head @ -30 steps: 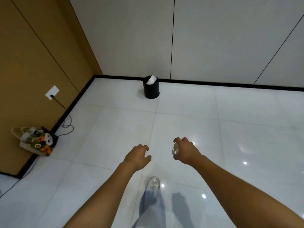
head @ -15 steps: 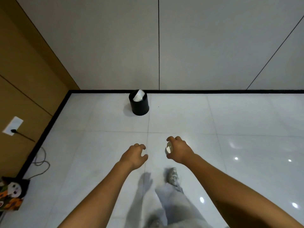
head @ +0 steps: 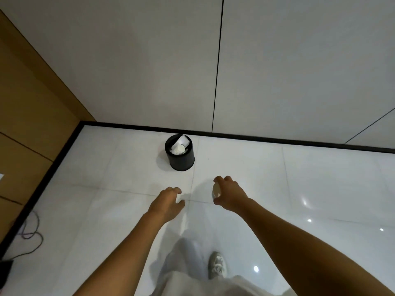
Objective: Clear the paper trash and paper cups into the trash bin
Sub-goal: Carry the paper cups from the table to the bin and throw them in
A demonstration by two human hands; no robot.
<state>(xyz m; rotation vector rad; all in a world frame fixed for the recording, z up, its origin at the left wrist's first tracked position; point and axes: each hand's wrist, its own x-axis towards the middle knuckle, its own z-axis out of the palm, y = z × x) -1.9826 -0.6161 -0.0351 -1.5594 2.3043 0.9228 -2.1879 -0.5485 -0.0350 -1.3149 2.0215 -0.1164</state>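
Note:
A black round trash bin [head: 182, 160] stands on the white tiled floor against the far wall. White paper cups [head: 179, 148] and a sheet of paper lie inside it. My right hand [head: 229, 194] is held out in front of me, short of the bin and to its right, closed around a paper cup [head: 215, 190] of which only the pale bottom shows. My left hand [head: 167, 200] hovers beside it with curled fingers apart and nothing in it.
A brown panelled wall [head: 32, 116] runs along the left, with a loose cable [head: 30, 229] on the floor at its base. White wall panels close off the far side. My leg and a pale shoe [head: 217, 264] show below.
The bin has come closer and now sits larger, with its contents visible from above. The basket of things at the left wall has dropped out of view. Both hands keep their pose.

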